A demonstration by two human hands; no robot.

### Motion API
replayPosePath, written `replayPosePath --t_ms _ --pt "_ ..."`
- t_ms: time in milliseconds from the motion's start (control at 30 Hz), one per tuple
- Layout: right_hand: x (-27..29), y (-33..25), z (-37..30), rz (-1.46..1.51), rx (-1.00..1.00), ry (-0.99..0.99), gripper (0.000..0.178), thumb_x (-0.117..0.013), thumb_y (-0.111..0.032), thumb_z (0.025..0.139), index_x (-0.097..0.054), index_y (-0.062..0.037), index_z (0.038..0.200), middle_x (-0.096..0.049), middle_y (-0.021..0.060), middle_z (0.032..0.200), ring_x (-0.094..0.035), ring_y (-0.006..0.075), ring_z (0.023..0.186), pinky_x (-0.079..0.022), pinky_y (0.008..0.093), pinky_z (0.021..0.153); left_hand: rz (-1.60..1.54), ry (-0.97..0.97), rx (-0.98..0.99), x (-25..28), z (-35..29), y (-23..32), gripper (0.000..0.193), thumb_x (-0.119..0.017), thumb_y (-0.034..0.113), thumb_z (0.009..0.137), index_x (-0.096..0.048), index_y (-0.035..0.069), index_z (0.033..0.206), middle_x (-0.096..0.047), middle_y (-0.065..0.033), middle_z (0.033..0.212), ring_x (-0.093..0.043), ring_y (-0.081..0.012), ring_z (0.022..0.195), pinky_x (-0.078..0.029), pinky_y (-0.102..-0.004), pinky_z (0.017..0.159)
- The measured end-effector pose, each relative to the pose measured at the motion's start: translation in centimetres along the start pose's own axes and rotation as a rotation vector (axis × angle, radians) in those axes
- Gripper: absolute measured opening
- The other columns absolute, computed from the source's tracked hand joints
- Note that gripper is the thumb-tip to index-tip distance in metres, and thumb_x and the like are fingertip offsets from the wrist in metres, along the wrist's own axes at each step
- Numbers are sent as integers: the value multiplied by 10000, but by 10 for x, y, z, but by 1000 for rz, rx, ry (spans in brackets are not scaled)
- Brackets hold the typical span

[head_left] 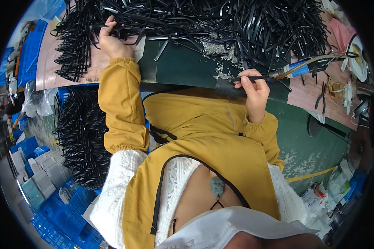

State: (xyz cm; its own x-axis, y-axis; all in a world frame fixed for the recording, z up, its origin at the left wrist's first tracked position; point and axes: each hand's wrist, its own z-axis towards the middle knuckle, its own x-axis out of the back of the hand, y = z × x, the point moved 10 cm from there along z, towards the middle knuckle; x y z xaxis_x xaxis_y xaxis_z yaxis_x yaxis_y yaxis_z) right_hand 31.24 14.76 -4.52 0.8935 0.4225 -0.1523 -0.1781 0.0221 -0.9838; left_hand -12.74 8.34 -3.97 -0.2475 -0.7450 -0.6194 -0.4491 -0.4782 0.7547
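Hands, two: left hand [112, 42] at 11 o'clock, right hand [255, 92] at 2 o'clock. Held black strip [275, 78], one, at 2 o'clock. Blue-banded tool [296, 69], one, 2 o'clock. Pliers [322, 94], one pair, toward 3 o'clock. Pendant [217, 186], one, 5 o'clock. Heaped strips [272, 29], 12 o'clock: uncountable.

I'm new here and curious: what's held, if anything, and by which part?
The right hand holds a thin black strip near its left end, bent end free. Whether the left hand holds anything can't be told.
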Motion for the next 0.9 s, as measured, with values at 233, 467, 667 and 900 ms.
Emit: replayPosePath --t_ms 233,467,667,900 --pt "4 1 4 12 -22 25 122 -604 -34 1018 -648 65 1076 -632 89 1048 -664 156 802 -563 273 772 -100 -131 -260 -55 -33 -65 182 -515 73 841 -690 34 868 -721 -97 1163 -629 -201 968 -484 -294 853" --pt "-6 1 11 -169 -24 -16 154 -648 -51 995 -701 92 1014 -681 96 1063 -698 154 853 -573 263 762 166 -159 84 -56 -29 -53 206 -591 111 855 -742 33 971 -766 -49 1038 -607 -95 659 -299 -199 418" --pt "-4 0 30 -42 -3 -5 220 -591 -110 1047 -702 79 1054 -691 104 1082 -692 151 836 -551 269 757 -19 -226 -5 -34 -165 -22 159 -494 120 917 -618 41 979 -696 -124 1058 -681 -273 951 -563 -389 894" --pt "1 -27 6 -99 199 39 162 -559 -50 1041 -677 60 1029 -640 99 1061 -662 149 814 -548 268 737 -59 -333 519 -58 -210 -121 124 -477 145 986 -560 56 959 -668 -118 976 -681 -319 1056 -530 -451 1012"
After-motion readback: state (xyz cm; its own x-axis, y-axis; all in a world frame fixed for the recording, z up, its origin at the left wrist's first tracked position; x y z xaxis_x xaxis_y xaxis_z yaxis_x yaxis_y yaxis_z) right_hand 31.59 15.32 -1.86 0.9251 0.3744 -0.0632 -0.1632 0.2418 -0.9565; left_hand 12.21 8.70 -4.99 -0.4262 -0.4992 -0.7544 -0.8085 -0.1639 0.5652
